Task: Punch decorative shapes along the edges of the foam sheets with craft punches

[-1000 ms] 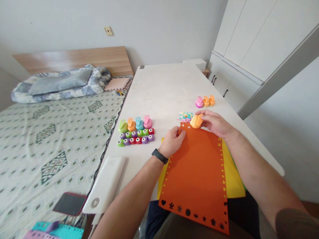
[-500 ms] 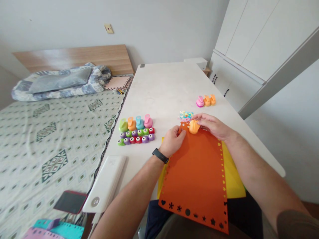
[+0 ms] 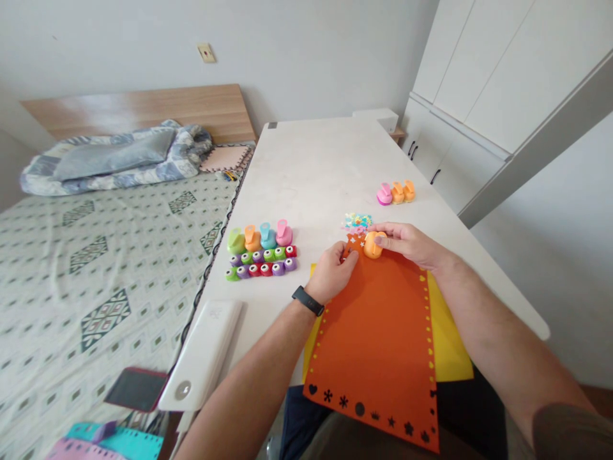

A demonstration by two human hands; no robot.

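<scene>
An orange sheet (image 3: 376,332) lies in front of me, its borders punched with hearts, stars, flowers and other shapes. Its near edge hangs over the table's edge. My left hand (image 3: 334,271) pinches the sheet's far left corner between thumb and fingers. At the far edge sits an orange craft punch (image 3: 373,245), gripped by my right hand (image 3: 405,244) with the thumb on its lever. Just left of the punch, star-like holes show in the sheet. Under the orange sheet is a yellow sheet (image 3: 450,338). Small punched paper bits (image 3: 358,221) lie just beyond the punch.
Left on the white table (image 3: 311,166) stand larger punches (image 3: 267,236) and rows of small punches (image 3: 261,262). Three more punches (image 3: 396,193) stand at the far right. A long white device (image 3: 204,354) lies along the left edge, beside a bed (image 3: 96,255).
My right thumb has moved onto the top of the orange craft punch, and the punch has turned slightly. My left hand stays at the corner.
</scene>
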